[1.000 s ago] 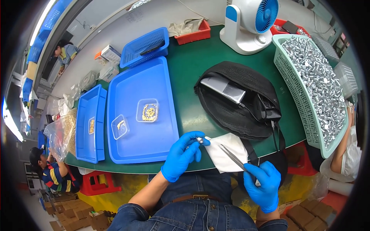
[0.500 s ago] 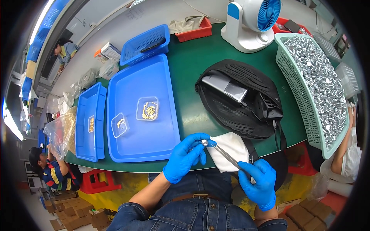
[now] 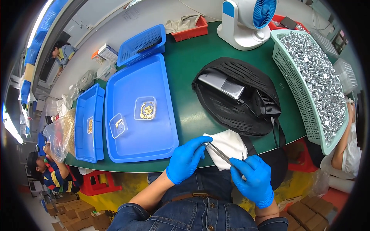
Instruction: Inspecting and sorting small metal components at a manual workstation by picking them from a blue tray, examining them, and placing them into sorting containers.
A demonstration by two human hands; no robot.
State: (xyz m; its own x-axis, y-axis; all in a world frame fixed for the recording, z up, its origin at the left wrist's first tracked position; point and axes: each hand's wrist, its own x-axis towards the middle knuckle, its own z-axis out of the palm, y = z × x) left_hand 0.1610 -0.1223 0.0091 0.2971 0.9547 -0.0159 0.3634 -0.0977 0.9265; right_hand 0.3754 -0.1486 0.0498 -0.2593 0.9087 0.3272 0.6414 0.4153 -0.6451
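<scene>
My left hand (image 3: 187,159), in a blue glove, pinches a small shiny metal part (image 3: 207,144) between thumb and fingertips. Most of that part is hidden by the fingers. In my right hand (image 3: 252,179), also gloved in blue, a pair of metal tweezers (image 3: 220,153) slants up and left, its tips at the metal part. Whether the tips grip anything is too small to tell. Below and behind the tweezers a folded white cloth (image 3: 236,143) lies at the table's front edge. Another thin, dark-tipped item (image 3: 243,156) shows beside my right fingers.
A blue tray (image 3: 142,144) holds two clear tubs, one with small brass-coloured pieces (image 3: 147,110). Left of it stands a narrower blue bin (image 3: 83,144). A black mesh bag (image 3: 219,111) with devices and a green basket (image 3: 287,69) of metal screws are at right. Co-workers sit on both sides.
My left fingers have closed further over the metal part and turned it, so less of it shows. My right hand with the tweezers has moved slightly left. The view has shifted a little.
</scene>
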